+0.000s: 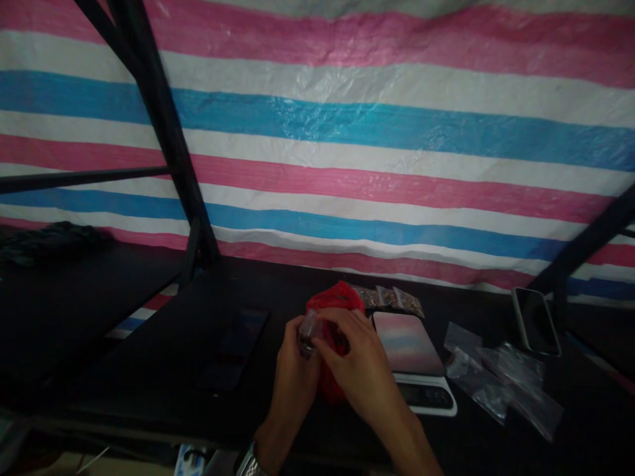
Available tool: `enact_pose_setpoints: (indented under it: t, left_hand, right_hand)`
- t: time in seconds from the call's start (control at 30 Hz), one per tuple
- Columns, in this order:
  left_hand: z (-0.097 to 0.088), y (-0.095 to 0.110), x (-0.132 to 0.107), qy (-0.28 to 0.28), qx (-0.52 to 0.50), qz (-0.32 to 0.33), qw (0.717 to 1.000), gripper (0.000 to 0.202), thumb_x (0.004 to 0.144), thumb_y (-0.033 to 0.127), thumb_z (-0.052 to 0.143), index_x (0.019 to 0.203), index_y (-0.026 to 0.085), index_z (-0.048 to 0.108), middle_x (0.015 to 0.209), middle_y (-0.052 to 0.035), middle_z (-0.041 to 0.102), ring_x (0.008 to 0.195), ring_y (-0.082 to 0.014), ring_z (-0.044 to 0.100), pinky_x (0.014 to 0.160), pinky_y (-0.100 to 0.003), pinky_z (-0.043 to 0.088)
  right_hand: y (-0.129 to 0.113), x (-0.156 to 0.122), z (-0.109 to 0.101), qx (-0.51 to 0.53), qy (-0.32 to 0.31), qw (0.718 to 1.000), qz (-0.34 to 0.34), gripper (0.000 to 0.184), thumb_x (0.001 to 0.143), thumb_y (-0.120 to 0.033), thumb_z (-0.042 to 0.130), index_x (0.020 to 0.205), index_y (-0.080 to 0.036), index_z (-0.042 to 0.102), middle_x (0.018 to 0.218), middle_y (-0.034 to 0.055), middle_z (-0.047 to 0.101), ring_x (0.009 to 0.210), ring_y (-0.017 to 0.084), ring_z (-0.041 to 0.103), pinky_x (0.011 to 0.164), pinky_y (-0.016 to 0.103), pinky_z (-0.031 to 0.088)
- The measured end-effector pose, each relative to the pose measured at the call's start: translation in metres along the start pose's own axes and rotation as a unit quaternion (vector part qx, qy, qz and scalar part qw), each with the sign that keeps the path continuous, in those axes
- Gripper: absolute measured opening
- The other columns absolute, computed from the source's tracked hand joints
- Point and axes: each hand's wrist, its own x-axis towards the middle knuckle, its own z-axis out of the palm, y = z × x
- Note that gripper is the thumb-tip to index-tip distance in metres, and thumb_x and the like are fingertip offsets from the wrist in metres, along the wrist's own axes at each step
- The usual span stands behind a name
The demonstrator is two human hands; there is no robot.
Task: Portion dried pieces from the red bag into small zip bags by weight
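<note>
Both hands meet over a red plastic bag (332, 387) on the black table. My left hand (292, 363) is closed around a small clear plastic bag (308, 330) with something dark at its bottom. The fingers of my right hand (354, 340) pinch the right edge of that same small bag. The red bag stands behind and below the hands, partly hidden by them; dark contents show inside it. Just right of my right hand lies a white kitchen scale (409, 344) with a shiny plate.
Several filled small bags (397, 299) lie behind the scale. Flat clear bags (501, 377) are spread to its right. One phone (536, 320) leans near the right frame post; a dark phone (235, 347) lies at left. Striped sheeting (372, 152) hangs behind.
</note>
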Motion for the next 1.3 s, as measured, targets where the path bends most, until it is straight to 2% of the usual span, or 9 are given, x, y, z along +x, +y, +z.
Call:
enact_pose_setpoints:
  t: [0.1, 0.23, 0.4, 0.6, 0.77, 0.9, 1.07, 1.2, 1.3]
  left_hand:
    - [0.002, 0.001, 0.001, 0.013, -0.001, 0.006, 1.000, 0.040, 0.080, 0.037, 0.070, 0.115, 0.022, 0.058, 0.096, -0.0045, 0.076, 0.080, -0.0227, 0.074, 0.072, -0.035, 0.059]
    - [0.005, 0.007, 0.001, 0.068, 0.020, 0.036, 0.997, 0.030, 0.084, 0.039, 0.067, 0.107, 0.022, 0.057, 0.084, -0.0002, 0.067, 0.071, -0.0191, 0.067, 0.067, -0.032, 0.056]
    - [0.001, 0.001, -0.003, 0.124, 0.009, 0.120, 0.985, 0.043, 0.079, 0.021, 0.067, 0.119, 0.022, 0.053, 0.099, -0.0016, 0.057, 0.083, -0.0177, 0.062, 0.077, -0.032, 0.053]
    - [0.001, -0.004, -0.016, 0.058, -0.076, 0.169, 0.981, 0.061, 0.076, 0.013, 0.059, 0.135, 0.025, 0.048, 0.124, -0.0057, 0.051, 0.112, -0.0216, 0.057, 0.100, -0.038, 0.049]
    - [0.011, 0.005, -0.025, 0.022, -0.100, 0.189, 0.977, 0.063, 0.094, 0.034, 0.058, 0.154, 0.022, 0.043, 0.146, -0.0140, 0.052, 0.133, -0.0308, 0.056, 0.109, -0.046, 0.050]
    - [0.012, 0.007, -0.032, -0.011, -0.022, 0.241, 0.970, 0.060, 0.107, 0.029, 0.047, 0.165, 0.029, 0.031, 0.160, -0.0125, 0.053, 0.144, -0.0269, 0.054, 0.116, -0.044, 0.048]
    - [0.014, 0.012, -0.039, -0.034, 0.087, 0.292, 0.952, 0.057, 0.110, 0.018, 0.041, 0.164, 0.035, 0.034, 0.156, -0.0048, 0.062, 0.144, -0.0184, 0.056, 0.116, -0.036, 0.048]
    - [0.022, 0.016, -0.046, 0.035, 0.126, 0.321, 0.938, 0.055, 0.108, 0.016, 0.043, 0.162, 0.032, 0.041, 0.154, -0.0061, 0.063, 0.143, -0.0183, 0.056, 0.114, -0.035, 0.049]
    - [0.027, 0.009, -0.060, 0.075, 0.143, 0.375, 0.913, 0.053, 0.104, 0.012, 0.047, 0.154, 0.027, 0.049, 0.141, -0.0091, 0.069, 0.135, -0.0208, 0.061, 0.107, -0.037, 0.054]
  right_hand:
    - [0.003, -0.001, -0.001, -0.005, 0.019, 1.000, -0.019, 0.037, 0.085, -0.007, 0.078, 0.116, -0.028, 0.075, 0.115, 0.0022, 0.079, 0.108, 0.024, 0.069, 0.098, 0.038, 0.051]
    - [0.023, 0.003, -0.003, -0.020, 0.100, 0.994, 0.028, 0.023, 0.091, -0.018, 0.076, 0.112, -0.026, 0.076, 0.111, 0.0042, 0.079, 0.103, 0.025, 0.070, 0.094, 0.039, 0.051]
    - [0.044, 0.004, -0.007, -0.065, 0.004, 0.994, 0.087, 0.008, 0.090, -0.019, 0.075, 0.097, -0.023, 0.078, 0.104, 0.0074, 0.080, 0.102, 0.030, 0.069, 0.096, 0.045, 0.049]
    - [0.011, -0.005, -0.005, 0.126, -0.058, 0.989, 0.044, 0.011, 0.094, -0.024, 0.074, 0.103, -0.027, 0.079, 0.108, 0.0013, 0.078, 0.103, 0.021, 0.070, 0.096, 0.033, 0.051]
    - [-0.002, -0.006, -0.005, 0.206, 0.037, 0.975, 0.079, 0.014, 0.095, -0.035, 0.071, 0.094, -0.023, 0.079, 0.089, 0.0013, 0.080, 0.080, 0.018, 0.072, 0.073, 0.026, 0.054]
    - [-0.003, -0.007, -0.027, 0.189, 0.053, 0.977, 0.078, 0.021, 0.098, -0.039, 0.068, 0.094, -0.023, 0.081, 0.087, 0.0023, 0.081, 0.078, 0.018, 0.073, 0.070, 0.026, 0.055]
    - [-0.005, -0.016, -0.067, 0.063, 0.045, 0.997, -0.010, 0.015, 0.096, -0.030, 0.069, 0.091, -0.027, 0.083, 0.099, 0.0025, 0.082, 0.097, 0.021, 0.075, 0.091, 0.030, 0.054]
    - [0.031, -0.021, -0.098, 0.032, 0.161, 0.983, 0.083, 0.028, 0.092, -0.045, 0.067, 0.078, -0.022, 0.075, 0.076, 0.0038, 0.076, 0.075, 0.021, 0.070, 0.073, 0.030, 0.053]
    - [0.075, -0.022, -0.112, 0.023, 0.173, 0.970, 0.167, 0.036, 0.086, -0.054, 0.063, 0.073, -0.021, 0.070, 0.069, 0.0053, 0.073, 0.068, 0.023, 0.069, 0.065, 0.031, 0.052]
